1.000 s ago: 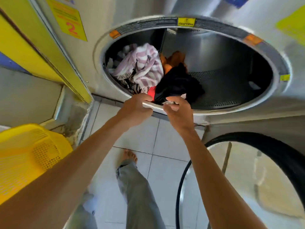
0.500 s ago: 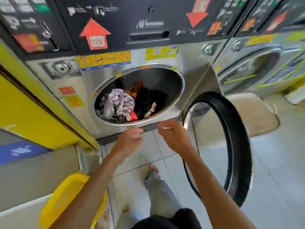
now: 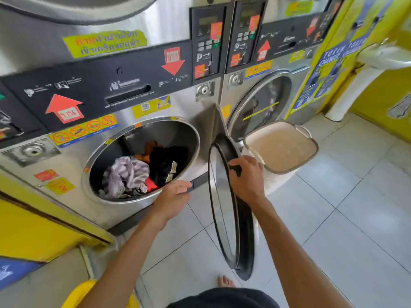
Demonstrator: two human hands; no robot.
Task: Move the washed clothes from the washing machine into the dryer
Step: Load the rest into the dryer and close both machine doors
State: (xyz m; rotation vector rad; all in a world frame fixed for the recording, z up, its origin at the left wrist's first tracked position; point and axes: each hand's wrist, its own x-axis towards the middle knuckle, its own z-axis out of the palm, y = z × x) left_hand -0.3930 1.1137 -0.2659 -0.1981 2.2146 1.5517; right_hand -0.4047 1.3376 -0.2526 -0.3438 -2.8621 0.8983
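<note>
The lower steel dryer [image 3: 173, 103] stands open, its round drum [image 3: 178, 138] holding a heap of clothes [image 3: 142, 172]: a pink striped piece, black, orange and red ones. The round door [image 3: 229, 218] hangs open to the right of the drum, edge-on to me. My right hand [image 3: 246, 178] grips the door's upper rim. My left hand [image 3: 172, 196] hovers at the drum's lower right lip, fingers loosely spread, nothing in it.
A white laundry basket [image 3: 311, 141] sits on the tiled floor behind the door, before a second machine [image 3: 262, 103] with a closed door. A yellow basket [image 3: 82, 292] is at the bottom left. A white pedestal sink [image 3: 378, 58] stands at the right.
My view has pulled back and up from the drum. My right hand has gone from the drum's lip to the door's rim and closed on it; the left hand stays near the lip.
</note>
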